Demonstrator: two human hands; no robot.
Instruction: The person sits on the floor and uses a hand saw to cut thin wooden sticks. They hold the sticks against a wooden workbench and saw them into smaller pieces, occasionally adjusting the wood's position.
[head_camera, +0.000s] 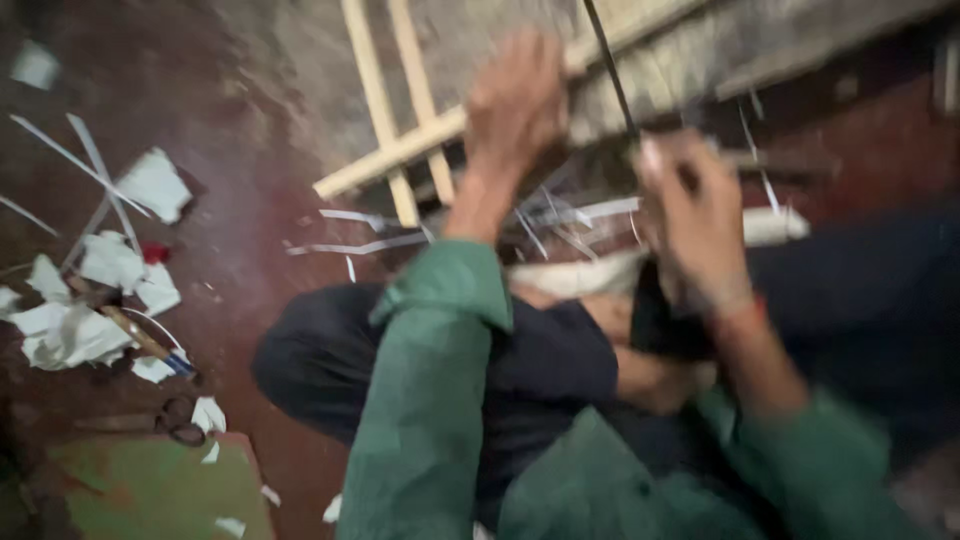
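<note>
Frame (400, 150): light, stiff wood; take it mid-slat.
Left hand (515, 105): grip clenched on frame, 12 o'clock.
Right hand (700, 215): grip clasps thin rod (610, 70).

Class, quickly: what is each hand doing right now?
Left hand: closed on the wooden frame.
Right hand: curled around a thin dark rod; blurred.

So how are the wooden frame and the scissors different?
The wooden frame is pale and made of long crossed slats, while the scissors are dark and small. The left hand grips the wooden frame; the scissors lie untouched on the floor among paper scraps. Both rest down on the reddish floor.
</note>
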